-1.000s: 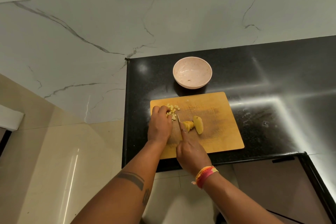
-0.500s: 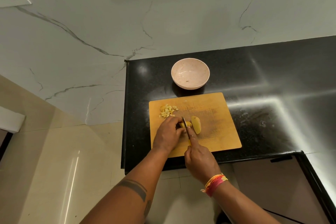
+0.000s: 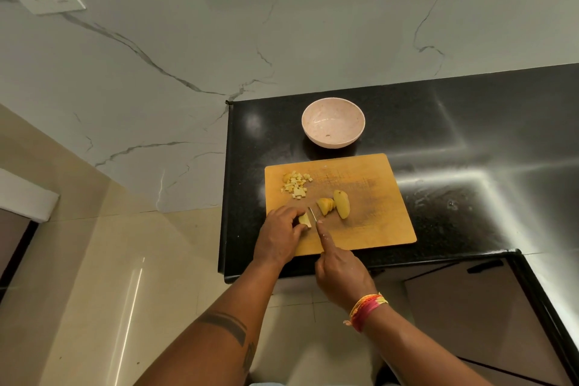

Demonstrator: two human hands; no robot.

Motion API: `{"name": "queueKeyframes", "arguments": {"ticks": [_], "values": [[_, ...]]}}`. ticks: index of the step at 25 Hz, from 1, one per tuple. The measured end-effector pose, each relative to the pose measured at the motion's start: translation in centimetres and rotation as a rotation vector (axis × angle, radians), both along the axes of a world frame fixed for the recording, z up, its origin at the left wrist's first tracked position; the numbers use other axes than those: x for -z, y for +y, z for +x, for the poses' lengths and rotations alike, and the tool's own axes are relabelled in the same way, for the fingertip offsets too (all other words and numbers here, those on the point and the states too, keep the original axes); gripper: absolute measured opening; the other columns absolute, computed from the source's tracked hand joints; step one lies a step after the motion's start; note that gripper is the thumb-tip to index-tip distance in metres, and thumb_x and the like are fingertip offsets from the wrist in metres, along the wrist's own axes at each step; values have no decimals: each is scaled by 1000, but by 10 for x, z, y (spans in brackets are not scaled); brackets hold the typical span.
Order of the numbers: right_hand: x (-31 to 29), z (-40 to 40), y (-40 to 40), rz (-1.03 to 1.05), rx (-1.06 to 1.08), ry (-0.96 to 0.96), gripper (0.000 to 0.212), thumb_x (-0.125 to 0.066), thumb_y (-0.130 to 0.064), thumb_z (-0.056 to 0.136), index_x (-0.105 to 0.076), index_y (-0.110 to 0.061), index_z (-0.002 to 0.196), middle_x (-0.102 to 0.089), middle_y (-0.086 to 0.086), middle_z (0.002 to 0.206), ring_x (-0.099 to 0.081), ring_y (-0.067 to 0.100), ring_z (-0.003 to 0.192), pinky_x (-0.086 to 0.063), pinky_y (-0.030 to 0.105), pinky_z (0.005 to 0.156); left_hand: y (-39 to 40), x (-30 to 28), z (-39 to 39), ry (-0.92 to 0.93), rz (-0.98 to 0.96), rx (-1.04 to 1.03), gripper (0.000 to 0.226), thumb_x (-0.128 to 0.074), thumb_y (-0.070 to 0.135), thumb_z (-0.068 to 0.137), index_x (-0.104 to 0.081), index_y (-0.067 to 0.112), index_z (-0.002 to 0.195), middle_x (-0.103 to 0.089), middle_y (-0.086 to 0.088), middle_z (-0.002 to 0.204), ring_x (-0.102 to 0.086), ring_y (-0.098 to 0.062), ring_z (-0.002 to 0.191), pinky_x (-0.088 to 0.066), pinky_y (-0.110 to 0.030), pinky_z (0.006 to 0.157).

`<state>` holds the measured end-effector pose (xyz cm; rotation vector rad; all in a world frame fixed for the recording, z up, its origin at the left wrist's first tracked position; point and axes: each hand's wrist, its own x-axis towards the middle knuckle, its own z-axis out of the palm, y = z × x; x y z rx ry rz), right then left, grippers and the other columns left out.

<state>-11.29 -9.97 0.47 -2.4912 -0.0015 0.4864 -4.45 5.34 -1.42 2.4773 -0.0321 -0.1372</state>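
Observation:
A wooden cutting board (image 3: pixel 369 172) lies on the black counter. My left hand (image 3: pixel 279 236) pinches a small yellow potato piece (image 3: pixel 304 219) at the board's near left. My right hand (image 3: pixel 340 269) grips a knife (image 3: pixel 312 214), index finger stretched along its back, with the blade just right of that piece. Sliced potato (image 3: pixel 326 205) and a larger potato wedge (image 3: pixel 342 204) lie mid-board. A pile of small diced cubes (image 3: pixel 296 184) sits at the board's far left corner.
A pale pink bowl (image 3: pixel 333 126) stands on the black counter (image 3: pixel 470 150) behind the board. The counter's left edge drops to a beige tiled floor (image 3: pixel 109 260). A marbled wall with sockets rises behind. A cabinet front (image 3: pixel 476 307) sits below at right.
My left hand left the diced pile, came to the sliced potato and drew one piece toward the near left. The knife followed and now sits beside that piece.

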Motion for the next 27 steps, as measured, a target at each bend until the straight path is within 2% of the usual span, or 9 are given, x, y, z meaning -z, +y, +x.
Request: {"name": "queueKeyframes", "arguments": {"ticks": [3,6,11,20,24,27], "values": [[2,-10,4,-12,-16,36,81,-40,-21,100,11,-38,161,-57,-1,69,-54,16,57,-38,30,49,5,2,-9,3,64,-7,39,-65,28,98,-61,26,136,-58,9,133,-47,-12,125,-43,-30,105],[2,-15,9,-17,-23,54,79,-39,-21,100,8,-35,162,-58,-1,72,-55,16,60,-38,30,51,4,4,-13,11,93,-19,40,-64,29,98,-60,24,138,-52,7,136,-44,-13,126,-43,-31,104],[-2,-14,23,-32,-25,34,77,-38,-21,101,7,-32,163,-57,0,74,-52,13,59,-34,29,50,2,4,-11,12,99,-25,40,-61,27,101,-60,21,140,-52,5,137,-44,-14,126,-43,-32,106],[11,-7,38,-117,-39,9,79,-38,-18,101,11,-28,162,-58,3,80,-57,16,64,-53,37,62,1,7,-8,-6,128,-23,36,-57,27,103,-62,19,137,-55,2,134,-46,-15,125,-47,-33,105],[10,-33,33,-147,-74,34,84,-38,-15,101,21,-23,159,-58,1,79,-53,13,61,-48,30,57,0,6,-7,-12,145,-26,36,-59,27,102,-63,17,136,-55,2,133,-47,-15,124,-45,-31,106],[8,-48,24,-156,-88,55,83,-37,-16,101,23,-21,159,-53,-3,73,-46,11,55,-47,31,56,0,6,-8,-18,153,-31,37,-61,28,101,-64,17,136,-55,2,132,-47,-15,124,-43,-31,106]]}}
